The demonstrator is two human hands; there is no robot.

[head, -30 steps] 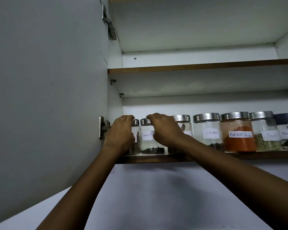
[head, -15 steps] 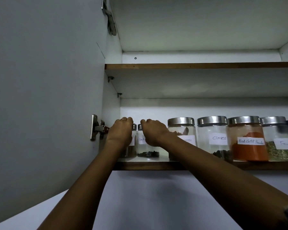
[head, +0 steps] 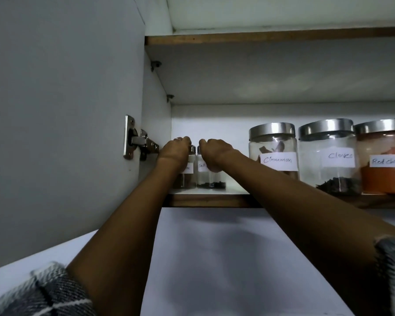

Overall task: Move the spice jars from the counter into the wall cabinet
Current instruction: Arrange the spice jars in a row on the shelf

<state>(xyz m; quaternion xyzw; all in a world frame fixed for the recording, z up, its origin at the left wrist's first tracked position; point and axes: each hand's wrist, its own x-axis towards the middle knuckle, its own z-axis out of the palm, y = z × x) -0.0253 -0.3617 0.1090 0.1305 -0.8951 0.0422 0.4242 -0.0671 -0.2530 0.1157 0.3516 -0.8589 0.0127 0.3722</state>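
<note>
Two small spice jars are held at the far left end of the lower cabinet shelf (head: 210, 200), side by side and upright on the shelf board. The black pepper jar (head: 206, 172), partly labelled "Black" and with dark grains at its bottom, is gripped by the right hand (head: 215, 153), whose fingers are curled over its steel lid and down its side. The left jar (head: 187, 173), whose label is mostly hidden and whose brown contents cannot be named, is gripped in the same way by the left hand (head: 175, 150), a ring showing on one finger. The two jars stand just beside each other, perhaps touching; this cannot be told. Both are judged to be clear glass with smooth walls: stiff, light because nearly empty, slippery and breakable if knocked together or against the cabinet side. A hold round the body just under the lid is judged safest, since a lid alone might lift off. To the right of the right-hand grip, apart from it, a larger Cinnamon jar (head: 273, 151) stands at the shelf front, then a Cloves jar (head: 328, 156) and a red chilli powder jar (head: 384, 158), each steel-lidded. To the left of the left-hand grip the door hinge (head: 138, 142) and the open cabinet door (head: 62, 124) are found. Checked sleeves are seen at the bottom corners.
</note>
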